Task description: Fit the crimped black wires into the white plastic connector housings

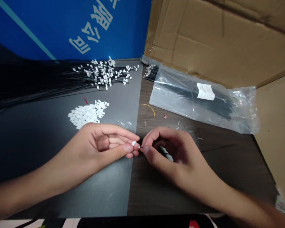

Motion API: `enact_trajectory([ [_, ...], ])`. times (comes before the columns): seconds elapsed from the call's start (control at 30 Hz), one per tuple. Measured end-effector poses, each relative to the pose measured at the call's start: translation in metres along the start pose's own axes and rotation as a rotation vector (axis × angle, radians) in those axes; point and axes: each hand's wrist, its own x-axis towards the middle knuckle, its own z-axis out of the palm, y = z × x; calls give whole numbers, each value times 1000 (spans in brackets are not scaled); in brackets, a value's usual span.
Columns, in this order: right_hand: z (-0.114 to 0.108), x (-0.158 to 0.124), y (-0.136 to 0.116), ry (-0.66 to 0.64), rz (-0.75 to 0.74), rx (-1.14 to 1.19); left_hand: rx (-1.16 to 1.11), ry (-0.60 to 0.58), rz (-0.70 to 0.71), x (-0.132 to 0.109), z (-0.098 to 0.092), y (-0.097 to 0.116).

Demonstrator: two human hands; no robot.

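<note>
1. The left hand (102, 142) was grasping one small white plastic piece (133, 143) between thumb and fingertips, just above the edge where the dark mat (38, 142) met the wooden table (204, 177).
2. The right hand (173, 152) was pinching one thin black wire (140, 147), and its tip was almost touching the white plastic piece.
3. In my judgement, the two had to be kept in one straight line. The wire was best pinched close to its tip, so that it did not bend, and the white plastic piece held steady without squeezing it.
4. Whether the tip was already inside the piece, I could not tell; it was too small.
5. Counted: one loose heap of white pieces (86, 114) lay on the mat, too many to count.
6. One spread bundle of black wires with white ends (104, 73) lay farther back, also too many to count.
7. One clear plastic bag (199, 101) of black wires, with one white label (205, 91), lay on the table.
8. One yellow scrap (149, 107) and two small red scraps lay near.
</note>
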Motion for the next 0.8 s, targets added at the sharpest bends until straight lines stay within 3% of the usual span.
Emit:
enact_trajectory([
  [0.37,1,-2,0,7,-24,-89,-66,18,68,-3,4,1],
  [0.8,2,-3,1,4,-47,-109,-52,13,27,-2,1,-1],
])
